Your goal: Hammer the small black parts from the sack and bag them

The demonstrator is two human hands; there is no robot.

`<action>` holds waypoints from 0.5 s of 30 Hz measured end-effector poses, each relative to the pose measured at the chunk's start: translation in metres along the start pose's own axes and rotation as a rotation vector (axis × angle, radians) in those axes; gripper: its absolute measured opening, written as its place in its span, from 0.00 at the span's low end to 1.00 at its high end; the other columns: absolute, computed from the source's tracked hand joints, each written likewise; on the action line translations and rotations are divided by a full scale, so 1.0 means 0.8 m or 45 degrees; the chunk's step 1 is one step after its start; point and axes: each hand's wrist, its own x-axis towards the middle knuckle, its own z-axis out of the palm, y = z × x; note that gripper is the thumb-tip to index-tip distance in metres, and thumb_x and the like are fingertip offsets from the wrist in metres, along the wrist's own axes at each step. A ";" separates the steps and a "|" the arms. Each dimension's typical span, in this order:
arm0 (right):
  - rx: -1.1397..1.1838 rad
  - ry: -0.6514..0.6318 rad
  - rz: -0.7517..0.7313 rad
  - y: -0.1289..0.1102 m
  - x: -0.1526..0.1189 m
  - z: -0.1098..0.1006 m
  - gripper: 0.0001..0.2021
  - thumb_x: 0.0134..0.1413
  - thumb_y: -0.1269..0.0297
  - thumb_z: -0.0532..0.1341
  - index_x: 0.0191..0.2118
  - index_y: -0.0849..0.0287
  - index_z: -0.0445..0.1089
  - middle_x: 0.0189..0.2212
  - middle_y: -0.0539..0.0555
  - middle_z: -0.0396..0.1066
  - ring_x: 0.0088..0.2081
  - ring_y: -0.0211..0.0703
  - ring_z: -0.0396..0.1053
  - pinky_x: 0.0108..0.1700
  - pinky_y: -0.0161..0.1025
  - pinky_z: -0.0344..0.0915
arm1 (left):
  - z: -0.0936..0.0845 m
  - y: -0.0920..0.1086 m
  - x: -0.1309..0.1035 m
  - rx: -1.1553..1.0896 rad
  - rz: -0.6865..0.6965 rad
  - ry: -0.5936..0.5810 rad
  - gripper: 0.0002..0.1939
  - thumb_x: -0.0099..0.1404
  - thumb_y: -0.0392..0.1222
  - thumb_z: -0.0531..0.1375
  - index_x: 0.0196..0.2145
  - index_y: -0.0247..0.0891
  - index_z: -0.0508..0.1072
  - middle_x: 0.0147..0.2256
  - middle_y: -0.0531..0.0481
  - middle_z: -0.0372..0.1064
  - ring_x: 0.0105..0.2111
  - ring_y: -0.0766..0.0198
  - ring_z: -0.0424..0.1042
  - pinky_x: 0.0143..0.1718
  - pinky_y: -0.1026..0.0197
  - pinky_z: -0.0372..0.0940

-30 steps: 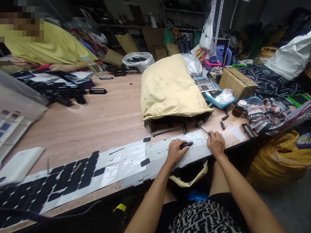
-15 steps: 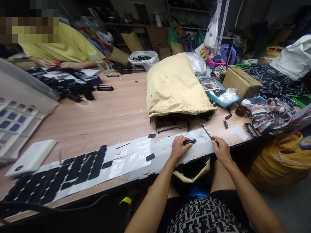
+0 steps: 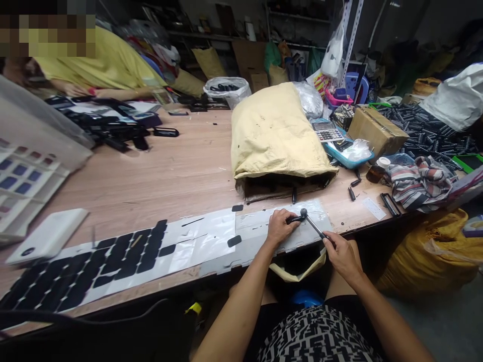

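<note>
My left hand (image 3: 279, 227) is closed on a small black tube-like part (image 3: 292, 219), pressing it down on the grey board (image 3: 260, 241) at the table's front edge. In my right hand (image 3: 341, 253) is what looks like a ratchet wrench (image 3: 314, 225), with a round head, a metal shaft and a dark grip. Its head lies at the far end of the black part; whether the two touch, I cannot tell. Just beyond my hands is a large yellowish paper sack (image 3: 279, 136), its dark mouth facing me. A loose black part (image 3: 295, 195) stands by that mouth.
A white sheet with black stickers (image 3: 124, 256) lies to the left, near a white box (image 3: 49, 236). On the right are a calculator (image 3: 326, 131), a cardboard box (image 3: 377, 128), a brown bottle (image 3: 377, 170) and a striped cloth (image 3: 415, 183). A co-worker in yellow (image 3: 113, 60) sits across the table.
The wrench's head has swung left and down, from beside the sack's mouth to the black part. My right hand has dropped slightly nearer to me; my left hand holds its place.
</note>
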 end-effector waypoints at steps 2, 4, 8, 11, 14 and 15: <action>0.013 0.014 0.003 -0.004 0.001 -0.001 0.16 0.62 0.58 0.56 0.49 0.54 0.77 0.47 0.56 0.78 0.50 0.48 0.75 0.56 0.46 0.70 | -0.001 0.001 0.000 0.001 0.001 -0.004 0.07 0.59 0.41 0.68 0.38 0.46 0.80 0.38 0.51 0.73 0.44 0.55 0.67 0.50 0.52 0.60; 0.032 0.008 -0.015 -0.011 0.001 -0.001 0.16 0.63 0.58 0.56 0.50 0.55 0.76 0.47 0.56 0.78 0.50 0.48 0.75 0.56 0.46 0.70 | -0.002 0.003 0.000 0.002 -0.001 -0.004 0.08 0.59 0.41 0.68 0.38 0.46 0.79 0.38 0.51 0.74 0.45 0.55 0.67 0.50 0.52 0.60; 0.028 -0.058 -0.056 -0.019 -0.001 0.004 0.16 0.63 0.59 0.56 0.50 0.55 0.76 0.47 0.57 0.78 0.49 0.48 0.75 0.54 0.46 0.71 | -0.005 0.008 0.000 0.002 -0.014 -0.004 0.06 0.59 0.41 0.68 0.36 0.46 0.79 0.37 0.51 0.73 0.44 0.55 0.67 0.48 0.52 0.60; 0.002 -0.060 -0.056 -0.016 -0.001 0.007 0.16 0.62 0.59 0.57 0.49 0.55 0.77 0.46 0.56 0.79 0.48 0.48 0.76 0.53 0.46 0.72 | -0.006 0.011 0.000 -0.001 -0.031 0.002 0.05 0.59 0.41 0.68 0.35 0.46 0.79 0.36 0.51 0.73 0.43 0.55 0.67 0.48 0.52 0.60; -0.057 0.002 -0.057 -0.007 0.011 0.001 0.15 0.62 0.58 0.57 0.49 0.53 0.77 0.45 0.55 0.79 0.46 0.47 0.76 0.51 0.45 0.72 | -0.005 0.010 0.000 -0.013 -0.016 0.011 0.07 0.58 0.41 0.69 0.36 0.45 0.79 0.37 0.51 0.74 0.44 0.54 0.67 0.49 0.52 0.61; -0.096 0.031 -0.059 -0.003 0.019 -0.002 0.15 0.62 0.58 0.57 0.49 0.52 0.77 0.45 0.54 0.79 0.46 0.47 0.76 0.51 0.44 0.71 | -0.004 0.009 0.001 -0.012 -0.009 0.015 0.07 0.58 0.41 0.69 0.36 0.45 0.79 0.38 0.51 0.74 0.45 0.54 0.67 0.49 0.52 0.61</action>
